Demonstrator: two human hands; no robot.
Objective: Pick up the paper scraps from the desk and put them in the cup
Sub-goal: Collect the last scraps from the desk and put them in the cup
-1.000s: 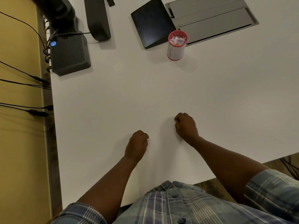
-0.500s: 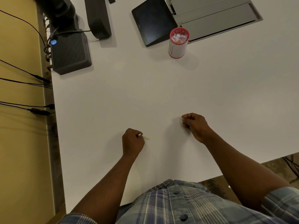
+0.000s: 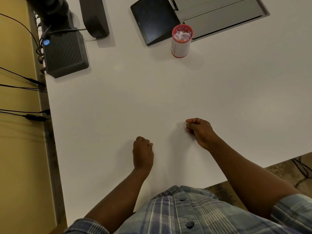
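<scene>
A white cup [image 3: 180,48] with a red rim and base stands at the far middle of the white desk [image 3: 135,98], with crumpled paper scraps [image 3: 182,35] inside it. My left hand [image 3: 143,153] rests on the desk near me, fingers closed, with a small pale paper scrap [image 3: 151,144] pinched at its fingertips. My right hand [image 3: 200,130] hovers just off the desk to the right of the left hand. Its thumb and forefinger pinch a tiny pale scrap [image 3: 186,122] that barely shows. No loose scraps show on the desk.
A black tablet [image 3: 152,19] leans just left of the cup, and a grey cable hatch [image 3: 219,16] lies behind the cup. A dark ribbed box [image 3: 65,53] with a blue light and a black stand [image 3: 94,16] sit far left. Cables [image 3: 25,114] hang off the left edge.
The scrap that stuck out of my left fingers is now drawn in, and the hand has turned slightly. My right hand has lifted a little, still pinched.
</scene>
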